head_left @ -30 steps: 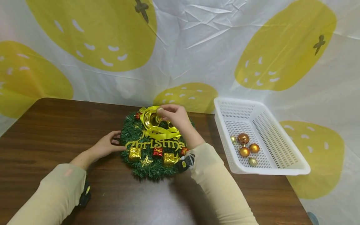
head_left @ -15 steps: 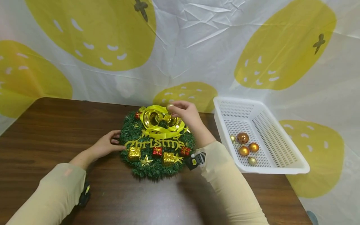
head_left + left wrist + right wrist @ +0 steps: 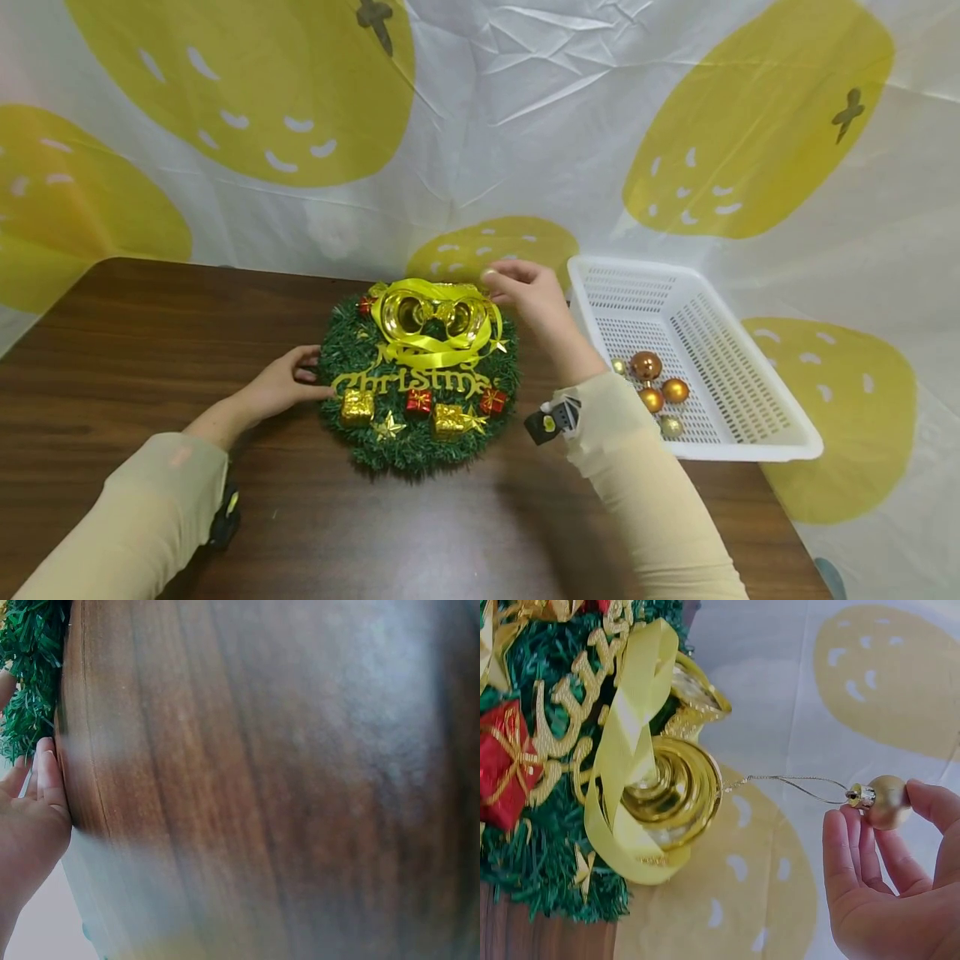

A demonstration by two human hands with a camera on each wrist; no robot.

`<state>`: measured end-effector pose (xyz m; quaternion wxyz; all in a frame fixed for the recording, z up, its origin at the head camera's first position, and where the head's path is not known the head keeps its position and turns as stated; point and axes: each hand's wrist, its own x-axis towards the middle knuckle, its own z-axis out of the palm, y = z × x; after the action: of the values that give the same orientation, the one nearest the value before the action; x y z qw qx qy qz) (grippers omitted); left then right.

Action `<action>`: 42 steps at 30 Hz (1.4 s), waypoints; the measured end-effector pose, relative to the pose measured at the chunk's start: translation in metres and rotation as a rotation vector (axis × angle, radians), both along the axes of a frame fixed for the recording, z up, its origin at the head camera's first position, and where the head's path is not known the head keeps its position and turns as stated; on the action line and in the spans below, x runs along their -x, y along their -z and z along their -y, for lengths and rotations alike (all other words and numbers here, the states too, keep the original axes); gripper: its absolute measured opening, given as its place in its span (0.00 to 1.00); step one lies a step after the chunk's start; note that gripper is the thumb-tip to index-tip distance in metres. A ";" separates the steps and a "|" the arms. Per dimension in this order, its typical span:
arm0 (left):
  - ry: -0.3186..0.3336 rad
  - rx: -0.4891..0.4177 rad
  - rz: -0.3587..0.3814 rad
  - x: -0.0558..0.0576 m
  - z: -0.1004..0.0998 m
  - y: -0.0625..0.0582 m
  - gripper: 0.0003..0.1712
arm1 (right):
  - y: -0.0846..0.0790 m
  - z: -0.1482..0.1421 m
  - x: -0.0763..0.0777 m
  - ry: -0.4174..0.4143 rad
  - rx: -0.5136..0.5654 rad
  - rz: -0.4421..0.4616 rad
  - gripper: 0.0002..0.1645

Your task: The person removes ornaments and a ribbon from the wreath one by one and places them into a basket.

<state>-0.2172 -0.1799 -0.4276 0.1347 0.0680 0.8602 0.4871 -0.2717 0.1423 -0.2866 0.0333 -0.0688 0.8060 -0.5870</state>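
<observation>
A green tinsel Christmas wreath [image 3: 408,458] lies on the table, decorated with gold bells [image 3: 405,317], yellow ribbon [image 3: 431,358], gift boxes, stars and gold "Christmas" lettering [image 3: 408,383]. My left hand [image 3: 281,387] rests at its left edge, fingers loosely bent and fingertips against the tinsel [image 3: 34,682]. Beyond the wreath's upper right, my right hand [image 3: 534,304] pinches a small matte gold Christmas ball [image 3: 889,802] between thumb and fingertips. From the ball's cap a thin gold cord loop [image 3: 802,784] stretches toward a bell [image 3: 679,799], its end overlapping the bell's rim in the right wrist view.
A white perforated plastic basket [image 3: 720,450] stands to the right, holding several copper, orange and gold balls [image 3: 647,365]. The brown wooden table [image 3: 187,333] ends at the back against a hanging white cloth [image 3: 480,150] with yellow fruit prints.
My right hand has moved right with the gold ball, from over the bells to beyond the wreath's upper right, uncovering both bells. My left hand has stayed at the wreath's edge.
</observation>
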 end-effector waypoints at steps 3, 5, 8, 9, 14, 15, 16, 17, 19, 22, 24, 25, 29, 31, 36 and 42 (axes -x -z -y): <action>-0.001 0.000 0.001 0.000 0.000 -0.001 0.51 | -0.003 -0.006 0.001 0.014 -0.011 -0.012 0.22; -0.002 0.002 0.001 0.000 0.000 -0.001 0.51 | -0.004 -0.011 0.002 0.012 0.003 -0.017 0.23; -0.003 0.004 0.001 0.001 0.000 0.000 0.51 | -0.004 -0.018 0.003 0.014 0.022 -0.028 0.24; -0.002 0.004 0.001 0.001 0.000 0.000 0.51 | -0.004 -0.021 0.004 0.019 0.023 -0.032 0.24; 0.002 0.002 0.001 0.001 0.000 0.001 0.51 | -0.006 -0.036 0.005 0.034 0.034 -0.048 0.24; 0.002 0.002 0.001 0.001 0.000 0.001 0.51 | -0.006 -0.039 0.005 0.033 0.033 -0.048 0.24; 0.002 0.002 0.002 0.001 0.000 0.001 0.51 | -0.008 -0.042 0.004 0.036 0.029 -0.049 0.24; 0.002 0.004 0.000 0.001 0.000 0.001 0.51 | -0.009 -0.045 0.003 0.038 0.025 -0.053 0.23; 0.002 0.006 -0.001 0.001 0.000 0.001 0.51 | -0.011 -0.052 0.002 0.045 0.012 -0.061 0.24; 0.002 0.006 -0.001 0.002 0.000 0.002 0.51 | -0.014 -0.063 0.001 0.061 0.004 -0.066 0.23; 0.003 0.003 0.001 0.002 0.000 0.002 0.51 | -0.016 -0.071 0.001 0.068 0.004 -0.064 0.22; 0.005 0.005 0.001 0.002 0.001 0.002 0.52 | -0.017 -0.075 0.000 0.073 0.001 -0.062 0.21; 0.007 0.009 0.004 0.001 0.002 0.002 0.52 | -0.021 -0.091 -0.001 0.084 0.024 -0.062 0.12; 0.007 0.009 0.007 0.000 0.002 0.001 0.52 | -0.022 -0.099 -0.002 0.091 0.050 -0.071 0.08; 0.007 0.000 0.014 -0.001 0.002 0.000 0.52 | -0.024 -0.122 -0.002 0.121 0.121 -0.082 0.01; 0.009 0.001 0.012 0.000 0.001 0.001 0.52 | -0.024 -0.149 -0.002 0.179 0.163 -0.077 0.05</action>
<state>-0.2168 -0.1811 -0.4284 0.1423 0.0690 0.8593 0.4864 -0.2693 0.2909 -0.2624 -0.0558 -0.0216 0.7592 -0.6481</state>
